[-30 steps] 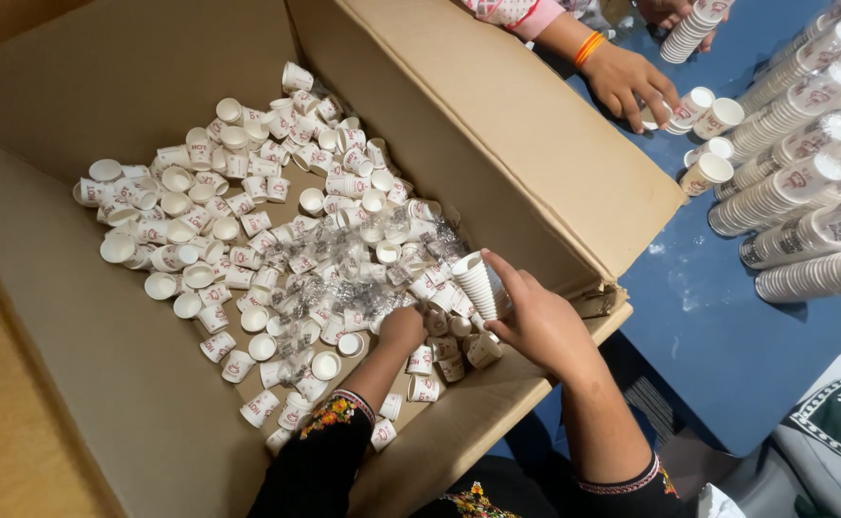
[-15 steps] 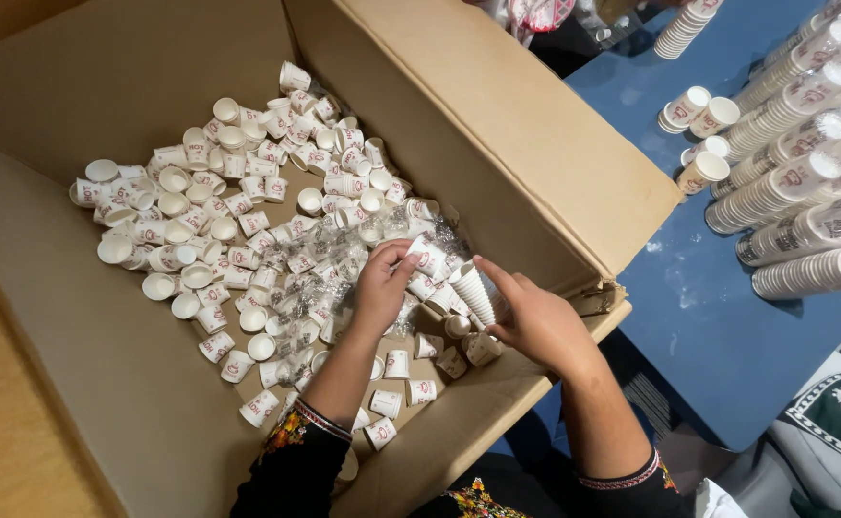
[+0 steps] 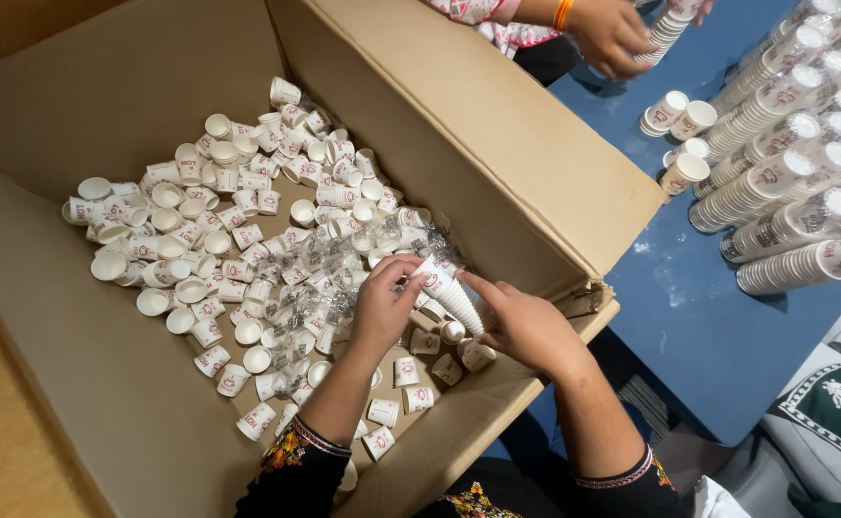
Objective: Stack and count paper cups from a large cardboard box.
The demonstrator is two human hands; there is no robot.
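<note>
Cardboard box [image 3: 535, 182], head view: our left hand [image 3: 382, 307] has come up off the loose paper cups [image 3: 209, 230] and now meets the short nested cup stack [image 3: 454, 293] that our right hand [image 3: 526, 326] holds near the box's front right corner, fingers of both closed on it. So the stack keeps growing. Beyond, a blue desk [image 3: 708, 317] carries long cup stacks [image 3: 785, 182]; another person's hand [image 3: 607, 34] works there.

The left hand [image 3: 382, 307] rises from the loose cups [image 3: 200, 240] to meet the nested stack of cups [image 3: 454, 293] in the right hand [image 3: 526, 326]. The co-worker's hand [image 3: 612, 34] now lifts its own stack [image 3: 665, 29].
</note>
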